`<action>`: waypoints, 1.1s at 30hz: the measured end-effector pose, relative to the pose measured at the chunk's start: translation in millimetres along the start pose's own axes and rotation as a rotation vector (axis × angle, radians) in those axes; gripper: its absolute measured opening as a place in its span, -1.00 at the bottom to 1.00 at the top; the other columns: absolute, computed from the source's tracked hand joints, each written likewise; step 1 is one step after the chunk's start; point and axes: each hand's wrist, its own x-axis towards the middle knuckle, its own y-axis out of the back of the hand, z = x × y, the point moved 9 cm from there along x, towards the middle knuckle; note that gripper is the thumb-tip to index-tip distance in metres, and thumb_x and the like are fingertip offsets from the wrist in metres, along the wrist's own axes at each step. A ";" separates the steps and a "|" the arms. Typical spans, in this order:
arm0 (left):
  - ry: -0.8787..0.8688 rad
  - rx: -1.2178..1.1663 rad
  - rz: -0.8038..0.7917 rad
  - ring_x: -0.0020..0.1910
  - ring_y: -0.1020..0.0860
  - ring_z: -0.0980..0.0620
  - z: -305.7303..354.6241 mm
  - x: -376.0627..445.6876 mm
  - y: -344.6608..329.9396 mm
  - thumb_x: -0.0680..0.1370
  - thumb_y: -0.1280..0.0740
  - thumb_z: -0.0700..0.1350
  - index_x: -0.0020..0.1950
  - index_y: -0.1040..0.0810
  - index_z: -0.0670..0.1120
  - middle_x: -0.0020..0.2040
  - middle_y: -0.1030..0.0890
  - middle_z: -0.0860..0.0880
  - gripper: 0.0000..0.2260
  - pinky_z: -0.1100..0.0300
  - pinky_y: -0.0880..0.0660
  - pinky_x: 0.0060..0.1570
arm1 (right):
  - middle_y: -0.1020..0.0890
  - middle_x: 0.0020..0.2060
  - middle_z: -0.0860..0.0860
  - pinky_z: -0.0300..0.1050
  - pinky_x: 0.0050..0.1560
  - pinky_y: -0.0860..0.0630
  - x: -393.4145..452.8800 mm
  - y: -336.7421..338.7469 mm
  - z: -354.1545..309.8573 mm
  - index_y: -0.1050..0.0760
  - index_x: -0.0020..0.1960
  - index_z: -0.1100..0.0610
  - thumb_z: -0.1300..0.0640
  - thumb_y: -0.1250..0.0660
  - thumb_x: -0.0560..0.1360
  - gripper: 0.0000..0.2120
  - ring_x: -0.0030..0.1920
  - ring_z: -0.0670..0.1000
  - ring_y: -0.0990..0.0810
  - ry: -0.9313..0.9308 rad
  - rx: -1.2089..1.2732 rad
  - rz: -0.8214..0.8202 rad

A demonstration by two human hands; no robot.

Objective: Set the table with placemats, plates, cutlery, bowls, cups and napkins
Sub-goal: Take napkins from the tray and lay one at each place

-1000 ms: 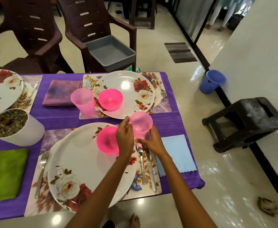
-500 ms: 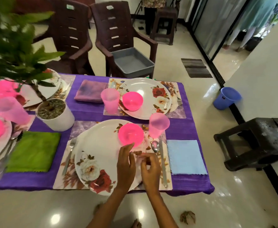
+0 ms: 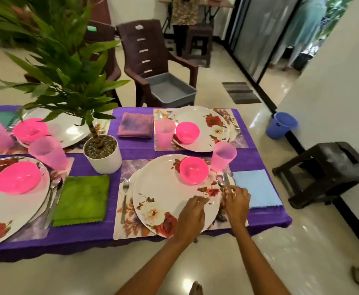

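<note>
Four settings show on the purple tablecloth [image 3: 246,158], each on a floral rectangular placemat [image 3: 129,222].

Near right setting: large white round plate with a rose print [image 3: 165,201], glossy pink plastic bowl [image 3: 193,170] on its far side, translucent pink plastic cup [image 3: 223,156] just beyond the cutlery, steel fork [image 3: 125,196] left of the plate, pale blue cloth napkin [image 3: 257,188] at the right edge. Complete in kind.

Right hand [image 3: 237,204] rests over the steel spoon [image 3: 220,181] and the knife beside it, fingers curled down onto the handles; whether they pinch or merely nudge, cannot tell. Left hand [image 3: 192,218] hovers over the plate rim, fingers loosely bent, holding nothing.

Far right setting: plate, bowl, cup, fork, folded mauve napkin [image 3: 135,127]. Near left: plate, bowl, cup, cutlery, green napkin [image 3: 81,200]. Far left: partly behind the potted green plant [image 3: 102,154]; cutlery not visible.

Judgement: the task is all but done; only straightening remains.
</note>
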 end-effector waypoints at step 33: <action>0.571 -0.108 -0.090 0.29 -0.42 -0.14 24.2 115.1 -185.6 0.51 -0.25 -0.35 0.36 -0.41 -0.26 0.32 -0.43 -0.20 -0.60 0.03 -0.40 0.29 | -0.63 -0.06 0.12 -0.13 -0.09 -0.46 157.5 67.0 164.1 -0.56 -0.01 0.21 0.03 -0.34 0.52 -0.77 -0.09 0.06 -0.56 -0.177 -0.096 -0.103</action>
